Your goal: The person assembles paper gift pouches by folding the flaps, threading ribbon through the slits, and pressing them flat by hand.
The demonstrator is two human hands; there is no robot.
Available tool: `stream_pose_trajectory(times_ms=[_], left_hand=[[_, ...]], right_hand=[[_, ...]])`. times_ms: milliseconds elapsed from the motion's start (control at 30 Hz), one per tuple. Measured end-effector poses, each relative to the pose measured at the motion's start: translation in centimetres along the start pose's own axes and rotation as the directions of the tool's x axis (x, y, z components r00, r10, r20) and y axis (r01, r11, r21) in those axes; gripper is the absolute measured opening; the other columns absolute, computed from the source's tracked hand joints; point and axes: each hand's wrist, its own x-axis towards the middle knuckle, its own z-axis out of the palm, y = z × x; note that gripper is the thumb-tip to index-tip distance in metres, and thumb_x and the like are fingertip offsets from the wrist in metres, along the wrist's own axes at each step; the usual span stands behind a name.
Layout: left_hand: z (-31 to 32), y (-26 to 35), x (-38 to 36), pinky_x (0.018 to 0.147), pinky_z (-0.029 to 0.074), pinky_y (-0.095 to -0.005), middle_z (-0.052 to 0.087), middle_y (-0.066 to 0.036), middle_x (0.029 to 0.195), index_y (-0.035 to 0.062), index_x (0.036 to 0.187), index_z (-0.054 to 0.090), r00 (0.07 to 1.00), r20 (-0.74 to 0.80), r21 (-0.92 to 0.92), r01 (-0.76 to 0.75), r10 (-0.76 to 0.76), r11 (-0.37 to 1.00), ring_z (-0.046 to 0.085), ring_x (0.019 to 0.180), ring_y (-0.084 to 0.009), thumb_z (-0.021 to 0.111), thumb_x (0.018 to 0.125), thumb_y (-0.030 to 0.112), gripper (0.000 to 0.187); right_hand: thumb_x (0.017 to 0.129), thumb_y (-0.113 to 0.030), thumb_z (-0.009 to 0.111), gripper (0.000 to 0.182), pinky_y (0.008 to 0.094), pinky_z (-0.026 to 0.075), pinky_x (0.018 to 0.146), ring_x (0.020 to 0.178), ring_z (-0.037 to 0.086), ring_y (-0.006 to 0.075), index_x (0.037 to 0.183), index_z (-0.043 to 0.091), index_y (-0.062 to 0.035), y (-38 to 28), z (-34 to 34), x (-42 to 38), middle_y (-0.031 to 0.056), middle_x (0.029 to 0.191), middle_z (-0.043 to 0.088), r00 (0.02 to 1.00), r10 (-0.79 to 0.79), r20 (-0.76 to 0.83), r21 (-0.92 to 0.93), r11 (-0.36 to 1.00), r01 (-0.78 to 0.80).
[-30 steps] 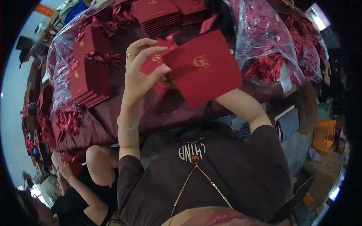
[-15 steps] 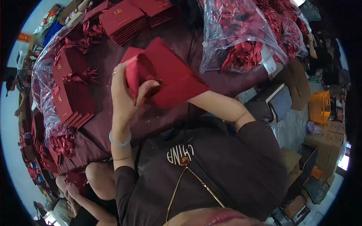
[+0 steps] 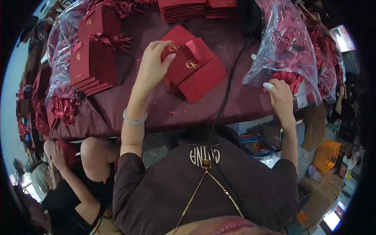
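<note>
My left hand (image 3: 154,64) grips the upper left side of a red paper bag (image 3: 203,78), thumb on top and fingers over the edge. The bag lies tilted on the dark red tablecloth, with gold lettering on two panels and a pink-red ribbon (image 3: 192,50) across it. Away to the right, my right hand (image 3: 281,98) has its fingers bent around red ribbons (image 3: 293,80) at the mouth of a clear plastic bag (image 3: 290,43). A white covering (image 3: 268,86) is on one of its fingers. The fingertips are partly hidden among the ribbons.
Stacked red bags (image 3: 88,70) with ribbons stand on the left, more stacks (image 3: 183,11) at the back. A black cord (image 3: 226,94) crosses the tablecloth (image 3: 129,105). Another person's hand (image 3: 58,158) is at lower left. An orange crate (image 3: 327,156) and cardboard boxes (image 3: 323,192) lie at right.
My right hand has come out from behind the red paper bag and moved right to the ribbons. The bag is now lower on the table, its lettered panels showing. The view has shifted.
</note>
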Motion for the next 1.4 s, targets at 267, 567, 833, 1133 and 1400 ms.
stream_pose_trajectory(times_ms=[267, 567, 833, 1133, 1400], left_hand=[[-1.6, 0.8, -0.8, 0.077, 0.046, -0.0376, 0.057, -0.014, 0.090, 0.0006, 0.093, 0.058, 0.994, 0.021, 0.166, 0.099, -0.104, 0.981, 0.056, 0.087, -0.0306, 0.077, 0.069, 0.024, 0.038], [-0.6, 1.3, -1.6, 0.073, 0.046, -0.0407, 0.057, -0.014, 0.090, 0.0037, 0.087, 0.052, 0.977, 0.123, 0.345, 0.124, -0.176, 0.930, 0.056, 0.085, -0.0324, 0.079, 0.064, 0.034, 0.047], [-0.6, 0.3, -0.9, 0.070, 0.045, -0.0386, 0.056, -0.012, 0.084, 0.0021, 0.085, 0.052, 0.977, 0.138, 0.156, 0.139, -0.161, 0.978, 0.055, 0.081, -0.0297, 0.081, 0.063, 0.027, 0.044], [0.1, -2.2, 0.0, 0.068, 0.042, -0.0297, 0.055, -0.004, 0.078, -0.0002, 0.092, 0.062, 0.947, 0.192, -0.157, 0.287, -0.256, 0.945, 0.048, 0.074, -0.0148, 0.074, 0.075, 0.025, 0.033], [-0.3, -1.8, -0.2, 0.074, 0.043, -0.0303, 0.054, -0.007, 0.087, -0.0005, 0.095, 0.062, 0.929, 0.199, -0.200, 0.351, -0.313, 0.915, 0.050, 0.079, -0.0180, 0.067, 0.081, 0.019, 0.025]], right_hand=[[0.072, -0.005, 0.061, 0.028, 0.0348, 0.043, 0.074, 0.087, 0.056, 0.0242, 0.100, 0.063, -0.0077, 1.6, -0.5, 0.7, 0.0066, 0.104, 0.060, 0.981, -0.146, 0.124, -0.073, 0.985, 0.156], [0.077, -0.007, 0.069, 0.026, 0.0299, 0.047, 0.079, 0.089, 0.061, 0.0231, 0.103, 0.067, -0.0064, -0.6, -2.9, 2.9, 0.0090, 0.102, 0.065, 0.997, 0.058, 0.056, 0.350, 0.934, -0.074], [0.089, -0.007, 0.059, 0.019, 0.0262, 0.045, 0.084, 0.091, 0.058, 0.0124, 0.106, 0.065, -0.0001, -0.2, -6.1, 4.6, 0.0066, 0.098, 0.066, 0.889, 0.402, -0.219, 0.766, 0.636, -0.099], [0.097, -0.022, 0.048, 0.032, 0.0226, 0.037, 0.065, 0.066, 0.040, 0.0065, 0.121, 0.053, -0.0018, -1.0, -13.9, 9.7, 0.0008, 0.091, 0.059, 0.827, 0.541, -0.157, 0.969, 0.247, 0.022], [0.093, -0.016, 0.053, 0.029, 0.0212, 0.041, 0.068, 0.075, 0.051, 0.0091, 0.117, 0.056, -0.0008, -7.2, -15.3, 11.0, 0.0038, 0.087, 0.059, 0.739, 0.251, -0.625, 0.604, 0.755, 0.255]])
